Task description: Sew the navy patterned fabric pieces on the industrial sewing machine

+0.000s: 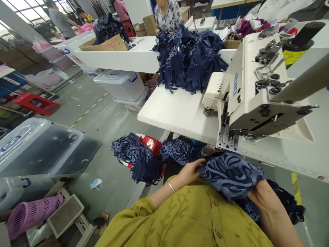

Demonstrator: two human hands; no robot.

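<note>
While the patterned blue cloth [228, 175] is bunched just in front of the sewing machine [241, 68], the step in hand looks like handling it off the worktop [177, 113]. The left hand [190, 171] grips its near-left edge; the right hand [258, 190] reaches under or into the folds opposite, and I cannot tell whether its fingers are closed. Moving the cloth would, I judge, call for support at both sides, keeping loose folds together. To the machine's left, navy pieces [180, 61] lie heaped on the worktop; lower on that side, patterned bundles [131, 149] rest on something red [151, 144]. The cloth's underside is hidden, its contact with the machine is unclear, and the right forearm partly covers a dark bundle [288, 202] below the machine
</note>
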